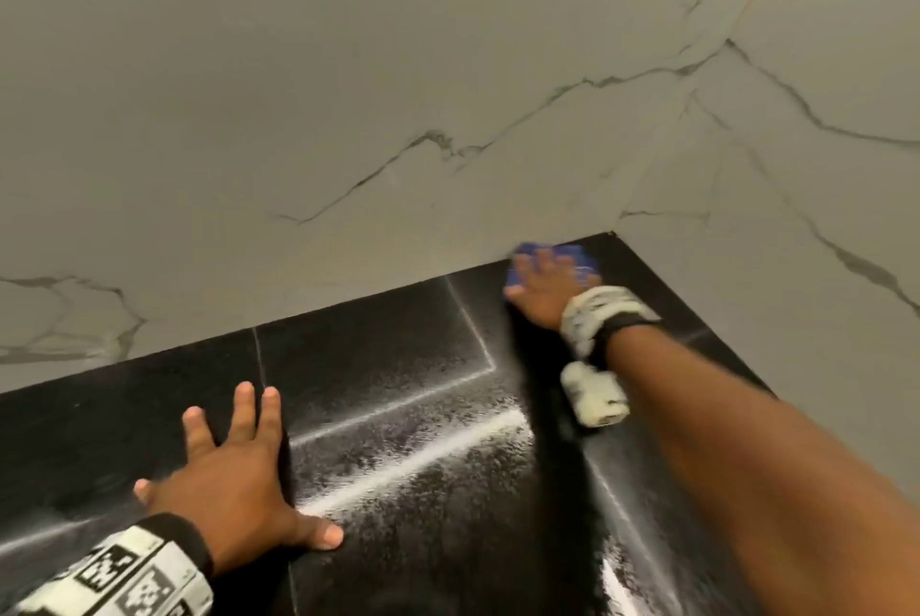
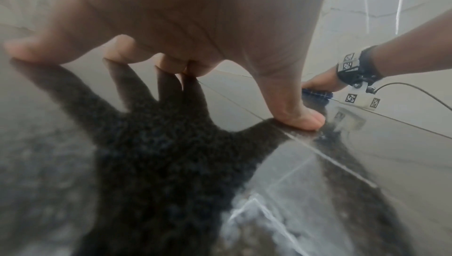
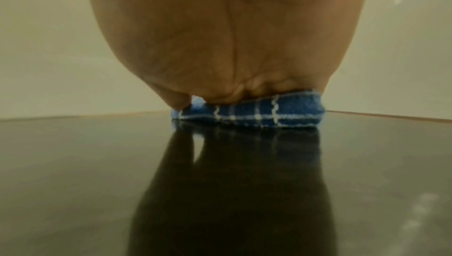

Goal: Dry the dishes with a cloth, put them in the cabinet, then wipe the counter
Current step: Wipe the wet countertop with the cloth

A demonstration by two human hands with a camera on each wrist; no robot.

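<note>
Over in the far corner, the right hand (image 1: pixel 542 292) presses a folded blue checked cloth (image 3: pixel 257 113) flat against the glossy black speckled worktop (image 1: pixel 398 416), its grip open, fingers straight. The left hand (image 1: pixel 239 481) rests splayed, grip open, on the worktop near the veined marble wall (image 1: pixel 348 93).

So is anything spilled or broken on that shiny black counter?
No, nothing stands out. The right hand presses a folded blue cloth flat on the counter by the wall corner, and the left hand rests spread on it.
</note>
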